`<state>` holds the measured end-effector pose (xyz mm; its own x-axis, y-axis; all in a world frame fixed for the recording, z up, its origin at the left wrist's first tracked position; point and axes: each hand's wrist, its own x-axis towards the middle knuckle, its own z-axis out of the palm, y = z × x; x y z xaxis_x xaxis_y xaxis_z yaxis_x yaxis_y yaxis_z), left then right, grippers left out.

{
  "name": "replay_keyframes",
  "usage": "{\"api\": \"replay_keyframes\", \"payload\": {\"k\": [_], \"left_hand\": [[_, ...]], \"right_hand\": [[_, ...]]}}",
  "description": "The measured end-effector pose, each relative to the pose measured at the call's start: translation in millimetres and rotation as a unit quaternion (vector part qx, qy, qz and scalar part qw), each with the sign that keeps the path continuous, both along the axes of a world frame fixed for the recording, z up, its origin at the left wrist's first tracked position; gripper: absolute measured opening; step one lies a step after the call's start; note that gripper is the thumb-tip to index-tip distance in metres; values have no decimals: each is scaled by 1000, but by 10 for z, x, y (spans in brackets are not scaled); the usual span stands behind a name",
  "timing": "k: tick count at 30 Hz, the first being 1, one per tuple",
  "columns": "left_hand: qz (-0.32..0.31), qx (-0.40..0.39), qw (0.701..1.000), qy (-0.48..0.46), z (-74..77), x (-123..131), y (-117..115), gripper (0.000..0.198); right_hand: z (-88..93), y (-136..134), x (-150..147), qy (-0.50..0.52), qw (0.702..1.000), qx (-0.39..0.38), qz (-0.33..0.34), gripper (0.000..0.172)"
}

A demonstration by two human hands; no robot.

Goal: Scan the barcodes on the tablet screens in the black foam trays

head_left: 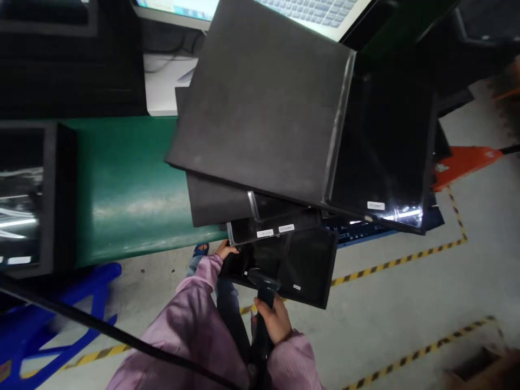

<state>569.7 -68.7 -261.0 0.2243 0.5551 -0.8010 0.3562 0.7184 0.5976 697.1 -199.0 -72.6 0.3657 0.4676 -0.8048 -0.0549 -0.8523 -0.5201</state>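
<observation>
My right hand (278,320) is wrapped round the handle of a black barcode scanner (265,287), its head over a black tray (311,265) with small white labels. At that tray's upper left corner my left hand (226,249) grips the edge, fingers partly hidden. Just above my left hand is a glossy dark panel (239,232) with two white labels. Over it, at an angle, lies a large black foam sheet (268,108) beside a glossy black screen panel (385,146) with a white label.
A green tabletop (125,189) carries the stack, with another framed screen (20,216) at left. Behind stand a monitor (170,13) and a keyboard (317,11). A blue plastic stool (60,330), an orange pallet-jack part (467,162) and yellow-black floor tape (398,257) lie around.
</observation>
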Motion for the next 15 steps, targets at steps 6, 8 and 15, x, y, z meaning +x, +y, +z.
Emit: {"api": "replay_keyframes", "payload": {"k": [6,8,15], "left_hand": [[19,-11,1000,-9,26,1,7,34],[24,-12,1000,-11,28,-7,-2,34],[24,-1,1000,-17,14,-3,-36,26]], "right_hand": [[15,6,23,-3,1000,-13,11,28],[26,1,24,-1,1000,-19,-1,30],[35,9,11,-18,1000,-16,-7,31]]}}
